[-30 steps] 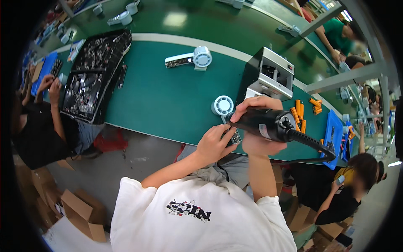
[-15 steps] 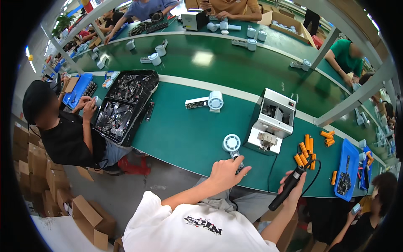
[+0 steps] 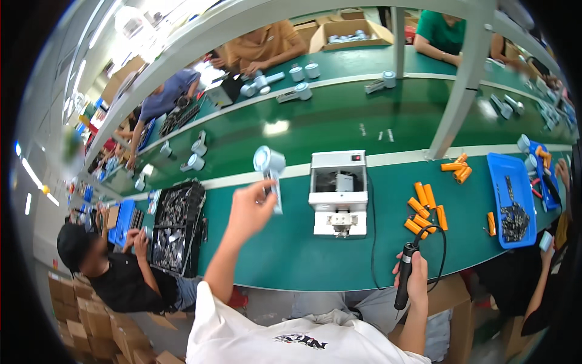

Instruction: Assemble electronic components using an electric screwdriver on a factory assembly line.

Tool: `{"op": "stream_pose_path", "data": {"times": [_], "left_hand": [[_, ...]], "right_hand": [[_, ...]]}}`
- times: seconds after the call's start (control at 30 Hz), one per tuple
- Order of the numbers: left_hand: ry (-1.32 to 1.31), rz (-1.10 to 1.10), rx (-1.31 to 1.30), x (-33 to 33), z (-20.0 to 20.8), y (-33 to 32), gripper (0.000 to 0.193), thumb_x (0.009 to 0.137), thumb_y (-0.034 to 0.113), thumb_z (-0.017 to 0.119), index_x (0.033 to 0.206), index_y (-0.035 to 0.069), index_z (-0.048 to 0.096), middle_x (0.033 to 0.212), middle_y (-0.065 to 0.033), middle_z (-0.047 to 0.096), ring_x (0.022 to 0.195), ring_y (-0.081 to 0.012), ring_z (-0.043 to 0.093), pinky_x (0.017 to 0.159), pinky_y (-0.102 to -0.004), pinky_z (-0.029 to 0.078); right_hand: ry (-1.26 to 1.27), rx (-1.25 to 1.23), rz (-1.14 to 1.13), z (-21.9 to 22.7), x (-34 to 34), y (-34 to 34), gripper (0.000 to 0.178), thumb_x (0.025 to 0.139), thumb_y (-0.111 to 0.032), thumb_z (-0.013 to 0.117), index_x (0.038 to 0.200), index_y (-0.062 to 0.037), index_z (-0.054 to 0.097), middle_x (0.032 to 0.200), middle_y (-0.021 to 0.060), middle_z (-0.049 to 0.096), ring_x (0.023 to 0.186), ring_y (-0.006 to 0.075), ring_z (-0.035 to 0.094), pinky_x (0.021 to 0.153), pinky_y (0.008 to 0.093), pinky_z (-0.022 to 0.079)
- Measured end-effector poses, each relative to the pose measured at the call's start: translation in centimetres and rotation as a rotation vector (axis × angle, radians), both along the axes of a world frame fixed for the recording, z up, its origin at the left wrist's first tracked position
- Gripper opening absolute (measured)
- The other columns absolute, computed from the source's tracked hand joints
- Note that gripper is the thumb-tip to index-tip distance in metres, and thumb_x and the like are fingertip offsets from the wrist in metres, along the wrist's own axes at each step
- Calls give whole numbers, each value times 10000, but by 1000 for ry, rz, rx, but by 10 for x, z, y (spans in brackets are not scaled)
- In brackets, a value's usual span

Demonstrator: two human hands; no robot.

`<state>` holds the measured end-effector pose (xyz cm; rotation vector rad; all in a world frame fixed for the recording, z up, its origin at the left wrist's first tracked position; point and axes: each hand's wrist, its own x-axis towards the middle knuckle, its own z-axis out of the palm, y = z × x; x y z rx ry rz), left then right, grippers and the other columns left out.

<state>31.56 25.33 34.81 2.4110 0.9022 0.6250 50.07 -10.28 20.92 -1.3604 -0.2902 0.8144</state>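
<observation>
Light-blue fan (image 3: pixel 269 159) is at the green table's (image 3: pixel 279 261) far side, by the pale edge strip. Left hand (image 3: pixel 250 206) has its handle pinched between thumb and fingers. Right hand (image 3: pixel 414 280) has fingers wrapped round a black corded screwdriver (image 3: pixel 405 273), near the front edge. Silver-and-black machine (image 3: pixel 339 199) stands right of the fan; orange cylinders (image 3: pixel 430 195) lie beyond it, further right.

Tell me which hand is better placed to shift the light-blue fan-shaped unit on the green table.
Left, I'd judge: the left hand is at the handle of the fan-shaped unit, while the right hand is farther off and holds a black corded tool.
</observation>
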Motion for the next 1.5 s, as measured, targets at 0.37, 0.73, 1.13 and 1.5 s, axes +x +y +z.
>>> {"op": "stream_pose_path", "data": {"times": [0.37,0.73,1.13,1.5], "left_hand": [[373,61,336,181,-111,269,208,788,14,639,910,150,738,1093,-174,641,1039,-359,664,880,-455,556],[24,246,405,62,-96,345,175,728,126,572,798,87,728,893,-172,716,904,-381,681,824,-468,553],[697,731,346,-188,-120,413,262,957,148,526,1204,170,609,1240,-83,631,1215,-305,567,925,-503,517],[727,685,468,-184,-121,423,174,925,154,577,1028,161,716,1098,-53,667,1121,-261,627,816,-406,576]], "right_hand": [[-36,-42,-34,7,-9,3,626,1044,-544,377,1021,46,583,670,117,616,425,165,574,388,284,451],[-6,-97,-178,-3,-20,7,713,1005,-686,271,1031,-36,563,644,98,567,378,170,499,336,281,402],[85,-274,-319,44,-26,36,578,1017,-643,339,1025,-127,599,642,24,558,450,138,459,398,252,361],[83,-277,-260,40,-25,33,586,1024,-641,311,1031,-131,600,646,29,577,450,148,488,408,260,400]]}}
